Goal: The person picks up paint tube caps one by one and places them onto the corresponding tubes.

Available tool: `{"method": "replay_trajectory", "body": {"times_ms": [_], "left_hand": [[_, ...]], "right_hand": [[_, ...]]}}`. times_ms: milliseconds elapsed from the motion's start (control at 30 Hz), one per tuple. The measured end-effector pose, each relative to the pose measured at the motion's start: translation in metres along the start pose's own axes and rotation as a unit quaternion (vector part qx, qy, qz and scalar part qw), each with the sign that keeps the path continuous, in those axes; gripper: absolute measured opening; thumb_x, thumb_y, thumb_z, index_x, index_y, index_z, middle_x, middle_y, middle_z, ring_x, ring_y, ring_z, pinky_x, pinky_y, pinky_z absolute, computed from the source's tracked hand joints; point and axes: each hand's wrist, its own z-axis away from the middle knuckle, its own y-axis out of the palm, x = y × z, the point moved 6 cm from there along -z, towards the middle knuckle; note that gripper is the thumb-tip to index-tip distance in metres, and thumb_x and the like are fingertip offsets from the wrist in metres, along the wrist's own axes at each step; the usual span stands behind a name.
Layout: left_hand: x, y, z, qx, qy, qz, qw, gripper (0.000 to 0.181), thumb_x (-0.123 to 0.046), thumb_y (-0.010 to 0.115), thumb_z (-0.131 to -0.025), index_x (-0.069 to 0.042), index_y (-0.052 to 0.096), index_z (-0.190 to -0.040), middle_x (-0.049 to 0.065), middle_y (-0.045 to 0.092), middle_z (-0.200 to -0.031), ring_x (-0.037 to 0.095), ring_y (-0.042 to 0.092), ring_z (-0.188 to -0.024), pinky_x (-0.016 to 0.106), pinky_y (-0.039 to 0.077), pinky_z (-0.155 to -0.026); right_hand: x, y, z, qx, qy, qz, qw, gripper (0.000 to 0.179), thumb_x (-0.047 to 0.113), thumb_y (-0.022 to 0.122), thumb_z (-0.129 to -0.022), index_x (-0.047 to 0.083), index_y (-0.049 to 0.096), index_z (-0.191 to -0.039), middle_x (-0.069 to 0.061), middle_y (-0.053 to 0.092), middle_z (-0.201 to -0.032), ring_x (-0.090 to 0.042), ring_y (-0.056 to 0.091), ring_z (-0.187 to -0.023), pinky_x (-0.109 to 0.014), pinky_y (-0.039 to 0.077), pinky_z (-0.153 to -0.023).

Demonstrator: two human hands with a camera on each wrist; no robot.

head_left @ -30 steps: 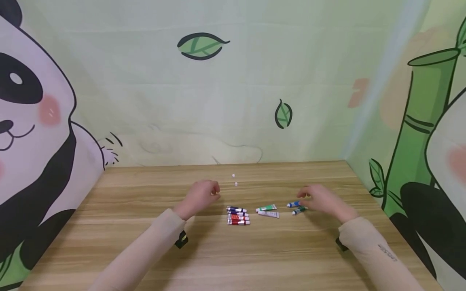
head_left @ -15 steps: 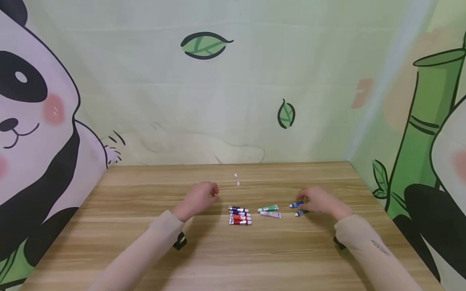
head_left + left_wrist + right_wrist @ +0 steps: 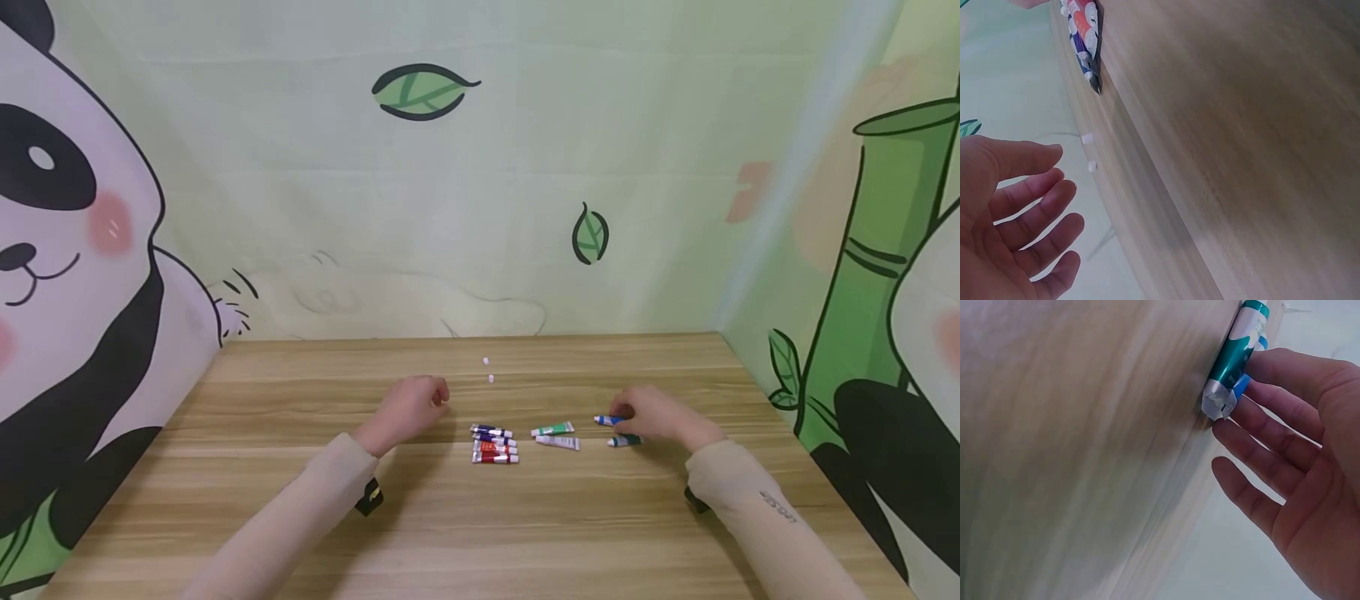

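My right hand (image 3: 657,412) pinches a blue paint tube (image 3: 606,421) between thumb and fingers at the right of the table. Just in front lies a dark green paint tube (image 3: 1235,359), its crimped silver end near my fingertips in the right wrist view; it partly hides the blue one. My left hand (image 3: 408,408) hovers over the table, fingers loosely bent, holding nothing. To its right, several paint tubes lie in a stacked column: dark blue tubes (image 3: 491,432), an orange-red tube (image 3: 495,447) and a red tube (image 3: 495,458). Between the hands lie a green tube (image 3: 552,429) and a white tube (image 3: 558,443).
Two small white pieces (image 3: 491,379) lie near the back of the wooden table (image 3: 480,533). Behind it hangs a pale green printed cloth (image 3: 300,167), and printed side walls flank the table.
My right fingers have lowered onto the blue tube. The blue and dark green tubes have turned from slanted to nearly side by side. The left hand stays almost still; the head view has shifted slightly.
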Motion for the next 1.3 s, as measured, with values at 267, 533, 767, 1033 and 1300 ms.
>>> {"method": "replay_trajectory", "body": {"times_ms": [267, 533, 767, 1033, 1300], "left_hand": [[-0.007, 0.005, -0.013, 0.022, 0.005, 0.020, 0.9995, 0.013, -0.007, 0.070, -0.092, -0.003, 0.070, -0.104, 0.004, 0.068, -0.094, 0.017, 0.061, -0.082, 0.034, 0.054, -0.075], [-0.019, 0.020, -0.041, 0.033, 0.036, 0.027, 0.9985, 0.020, -0.007, 0.070, -0.091, -0.002, 0.068, -0.111, 0.007, 0.069, -0.098, 0.020, 0.064, -0.088, 0.037, 0.055, -0.080], [-0.032, 0.027, -0.064, 0.032, 0.042, 0.029, 0.9982, 0.022, -0.007, 0.068, -0.093, -0.002, 0.066, -0.114, 0.008, 0.067, -0.100, 0.022, 0.063, -0.091, 0.038, 0.054, -0.080], [-0.038, 0.036, -0.086, 0.050, 0.031, -0.013, 0.9982, 0.023, -0.004, 0.066, -0.092, -0.002, 0.065, -0.114, 0.011, 0.067, -0.105, 0.023, 0.062, -0.093, 0.039, 0.053, -0.083], [-0.039, 0.046, -0.095, 0.062, 0.026, -0.045, 0.9967, 0.022, -0.003, 0.066, -0.092, -0.001, 0.065, -0.114, 0.013, 0.067, -0.110, 0.026, 0.063, -0.097, 0.040, 0.052, -0.088]], "right_hand": [[0.000, 0.000, 0.001, -0.010, -0.011, 0.011, 0.9998, 0.014, 0.015, 0.075, -0.090, 0.007, 0.072, -0.101, 0.001, 0.068, -0.093, -0.016, 0.064, -0.086, -0.040, 0.055, -0.081], [-0.001, 0.002, 0.002, -0.018, -0.014, 0.006, 0.9997, 0.013, 0.015, 0.075, -0.091, 0.008, 0.072, -0.102, 0.002, 0.068, -0.093, -0.014, 0.064, -0.085, -0.039, 0.056, -0.079], [-0.004, 0.003, 0.002, -0.020, -0.004, -0.002, 0.9998, 0.014, 0.015, 0.074, -0.091, 0.008, 0.073, -0.103, 0.001, 0.069, -0.094, -0.014, 0.064, -0.085, -0.039, 0.056, -0.079], [-0.006, 0.003, 0.002, -0.025, -0.009, 0.013, 0.9996, 0.013, 0.014, 0.074, -0.091, 0.007, 0.073, -0.102, 0.001, 0.069, -0.092, -0.014, 0.064, -0.084, -0.038, 0.056, -0.078], [-0.007, 0.004, 0.001, -0.025, 0.000, 0.015, 0.9996, 0.013, 0.015, 0.074, -0.091, 0.008, 0.072, -0.102, 0.002, 0.068, -0.092, -0.014, 0.063, -0.084, -0.038, 0.055, -0.079]]}}
